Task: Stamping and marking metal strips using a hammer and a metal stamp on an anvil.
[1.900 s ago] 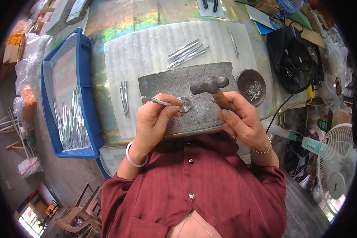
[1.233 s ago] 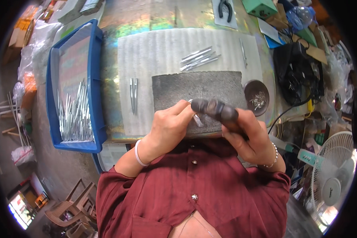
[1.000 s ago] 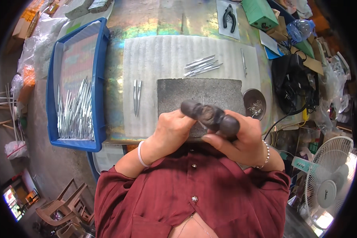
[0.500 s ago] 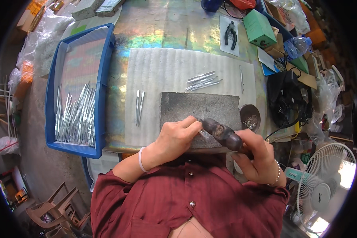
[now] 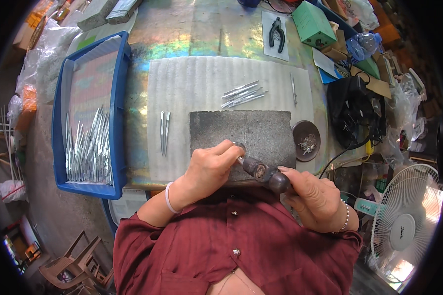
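The right hand (image 5: pixel 314 197) grips the hammer (image 5: pixel 267 175), its head jutting left past the thumb near the gray slab (image 5: pixel 246 128). Just beside that head, the left hand (image 5: pixel 209 166) pinches what seems a metal piece (image 5: pixel 240 160), mostly hidden; 2 slim rods (image 5: pixel 163 133) lie farther left.

Head cam, left of a worn pair: wide fisheye, facing down over the shirt (image 5: pixel 192 250) at left hand (image 5: pixel 209 167), right hand (image 5: pixel 314 197) and counter (image 5: pixel 197 34) from close up. Curved rim takes in floor (image 5: pixel 42 196) at left, fan (image 5: pixel 403 231) at right.
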A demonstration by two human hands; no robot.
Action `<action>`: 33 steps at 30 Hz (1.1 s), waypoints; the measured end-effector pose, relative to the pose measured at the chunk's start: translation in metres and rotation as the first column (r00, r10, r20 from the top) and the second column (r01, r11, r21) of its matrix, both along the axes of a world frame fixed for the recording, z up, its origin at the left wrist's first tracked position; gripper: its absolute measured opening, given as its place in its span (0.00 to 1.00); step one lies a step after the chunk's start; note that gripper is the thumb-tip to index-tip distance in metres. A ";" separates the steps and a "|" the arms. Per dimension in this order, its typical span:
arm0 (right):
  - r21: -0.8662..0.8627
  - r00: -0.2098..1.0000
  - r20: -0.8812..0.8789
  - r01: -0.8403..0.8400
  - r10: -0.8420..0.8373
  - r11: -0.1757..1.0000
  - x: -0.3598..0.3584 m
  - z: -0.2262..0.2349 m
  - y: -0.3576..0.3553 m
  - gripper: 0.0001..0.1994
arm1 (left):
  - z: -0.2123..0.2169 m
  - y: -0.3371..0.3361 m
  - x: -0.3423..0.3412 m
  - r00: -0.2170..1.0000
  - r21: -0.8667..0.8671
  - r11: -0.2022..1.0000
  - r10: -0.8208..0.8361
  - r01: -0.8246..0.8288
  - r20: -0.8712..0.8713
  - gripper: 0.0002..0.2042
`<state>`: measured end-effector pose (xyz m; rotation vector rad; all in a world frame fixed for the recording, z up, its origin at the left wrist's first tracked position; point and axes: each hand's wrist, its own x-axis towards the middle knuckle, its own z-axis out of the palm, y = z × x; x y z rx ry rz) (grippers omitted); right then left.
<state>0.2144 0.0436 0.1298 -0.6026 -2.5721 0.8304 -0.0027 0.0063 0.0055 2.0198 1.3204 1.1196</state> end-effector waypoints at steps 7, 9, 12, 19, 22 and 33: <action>-0.053 0.999 0.045 -0.008 0.010 0.999 0.001 -0.001 0.000 0.32 | 0.001 0.000 0.001 1.000 -0.014 1.000 -0.003 0.003 0.011 0.10; -0.032 0.999 0.054 0.003 -0.002 0.999 -0.001 0.001 -0.001 0.32 | 0.001 0.000 0.001 1.000 -0.019 1.000 -0.007 0.007 0.013 0.10; 0.028 0.999 0.028 0.028 -0.029 0.999 -0.002 -0.004 0.000 0.30 | 0.001 0.001 0.001 1.000 -0.017 1.000 -0.007 0.007 0.014 0.10; 0.226 0.985 0.123 0.091 -0.121 0.970 0.008 0.028 -0.019 0.26 | 0.007 0.004 0.002 0.999 -0.036 0.999 -0.019 0.017 -0.042 0.10; 0.028 0.988 0.151 0.028 -0.032 0.999 0.004 0.018 -0.002 0.27 | 0.001 -0.006 0.000 0.997 -0.046 0.998 0.046 -0.049 -0.068 0.11; 0.129 0.908 0.065 0.403 -0.414 0.906 0.010 -0.077 0.015 0.24 | 0.032 -0.004 -0.026 0.297 -0.382 0.848 0.282 0.367 0.912 0.09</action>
